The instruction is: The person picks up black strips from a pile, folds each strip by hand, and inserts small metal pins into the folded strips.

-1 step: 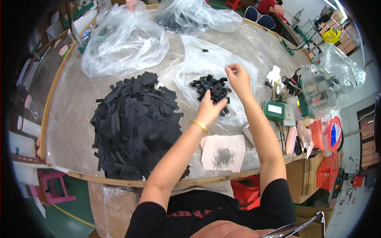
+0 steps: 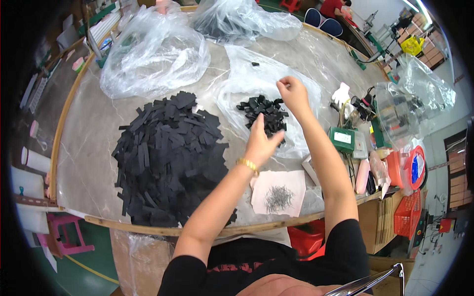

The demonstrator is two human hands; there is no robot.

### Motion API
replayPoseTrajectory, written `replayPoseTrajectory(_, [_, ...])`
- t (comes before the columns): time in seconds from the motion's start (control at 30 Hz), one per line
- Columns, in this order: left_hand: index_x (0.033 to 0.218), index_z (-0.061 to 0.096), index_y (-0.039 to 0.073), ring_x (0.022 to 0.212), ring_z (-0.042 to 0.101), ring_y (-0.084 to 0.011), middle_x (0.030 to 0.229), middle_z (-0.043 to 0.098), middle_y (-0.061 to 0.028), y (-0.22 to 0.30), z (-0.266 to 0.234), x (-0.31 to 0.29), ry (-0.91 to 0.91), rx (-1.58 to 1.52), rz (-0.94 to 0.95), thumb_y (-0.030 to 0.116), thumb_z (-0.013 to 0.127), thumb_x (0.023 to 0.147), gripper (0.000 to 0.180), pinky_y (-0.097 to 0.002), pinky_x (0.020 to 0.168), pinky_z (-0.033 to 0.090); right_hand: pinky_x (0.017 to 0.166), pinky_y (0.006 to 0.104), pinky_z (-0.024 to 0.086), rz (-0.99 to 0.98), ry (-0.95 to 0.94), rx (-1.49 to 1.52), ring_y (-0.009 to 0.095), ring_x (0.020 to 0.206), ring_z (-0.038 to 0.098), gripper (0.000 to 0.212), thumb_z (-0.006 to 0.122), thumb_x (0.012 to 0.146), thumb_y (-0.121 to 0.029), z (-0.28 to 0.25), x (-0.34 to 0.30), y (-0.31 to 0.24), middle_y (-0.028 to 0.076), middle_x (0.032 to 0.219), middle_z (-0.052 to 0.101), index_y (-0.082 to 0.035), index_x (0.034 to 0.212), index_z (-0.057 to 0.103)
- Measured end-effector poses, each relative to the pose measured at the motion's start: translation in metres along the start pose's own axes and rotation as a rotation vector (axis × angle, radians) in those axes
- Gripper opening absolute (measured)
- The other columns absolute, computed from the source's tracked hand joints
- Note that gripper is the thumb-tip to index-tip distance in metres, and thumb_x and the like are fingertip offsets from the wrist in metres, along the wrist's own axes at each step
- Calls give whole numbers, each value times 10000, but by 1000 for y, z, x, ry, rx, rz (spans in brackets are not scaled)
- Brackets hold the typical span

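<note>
My left hand is over the near side of a small heap of folded black pieces, its thumb and fingers spread, with nothing seen in it. These pieces lie on a clear plastic bag spread flat on the table. Beyond the heap's right side, my right hand is raised with thumb and fingertips pinched together; anything between them is too small to make out. A large mound of flat black strips sits to the left. Closer to me, thin metal pins are piled on a pale pink sheet.
Crumpled clear bags stand at the table's far side. To the right are a green box, a white glove and a red basket. A wooden rim edges the table. Another person sits far off.
My left hand has drawn slightly back toward me and its fingers look a little more spread. My right hand has shifted slightly left and away, still pinched.
</note>
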State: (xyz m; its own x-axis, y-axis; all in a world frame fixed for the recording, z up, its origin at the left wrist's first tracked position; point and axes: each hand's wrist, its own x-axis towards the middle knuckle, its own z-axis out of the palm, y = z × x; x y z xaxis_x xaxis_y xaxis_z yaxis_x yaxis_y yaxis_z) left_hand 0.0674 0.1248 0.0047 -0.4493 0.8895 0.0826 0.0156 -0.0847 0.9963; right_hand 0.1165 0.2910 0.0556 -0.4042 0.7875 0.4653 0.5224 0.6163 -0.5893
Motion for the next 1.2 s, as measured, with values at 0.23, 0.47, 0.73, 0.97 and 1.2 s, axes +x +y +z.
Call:
replayPoseTrajectory(0.23, [1185,438,-10,1239,242,-398,1285,349,-218,8,-19,-39,-149,814,352,65,600,711,507,-464,1012,216,750,405,454,-262,-167,-395,326,850,570,141,540,748,-102,97,104,37,158,942,595,-36,845,618])
replayPoseTrajectory(0.47, [1162,464,6,1238,257,-385,1231,400,-185,-10,-23,-35,-172,951,259,5,484,756,407,-551,992,182,765,391,455,-239,-346,-609,296,895,566,210,485,762,-100,148,125,81,119,936,598,-94,936,603])
replayPoseTrajectory(0.73, [827,600,31,1086,423,-335,1001,521,-142,-23,-23,-32,-69,932,343,36,538,663,174,-492,943,291,681,396,479,-324,-133,-628,284,801,590,156,484,764,-126,114,133,71,92,834,615,-104,841,618])
replayPoseTrajectory(0.97, [772,605,17,905,501,-283,892,536,-115,-29,-25,-34,-97,916,393,26,525,672,128,-392,820,384,700,386,470,-180,-421,-108,271,832,594,224,577,762,-200,7,61,10,97,887,630,-102,956,631])
replayPoseTrajectory(1.2, [778,562,0,827,484,-299,839,511,-139,-31,-31,-33,-165,993,488,-6,477,677,132,-359,740,422,681,349,475,-133,-436,-96,278,740,605,227,636,718,-167,-67,-65,7,138,846,624,-51,913,641])
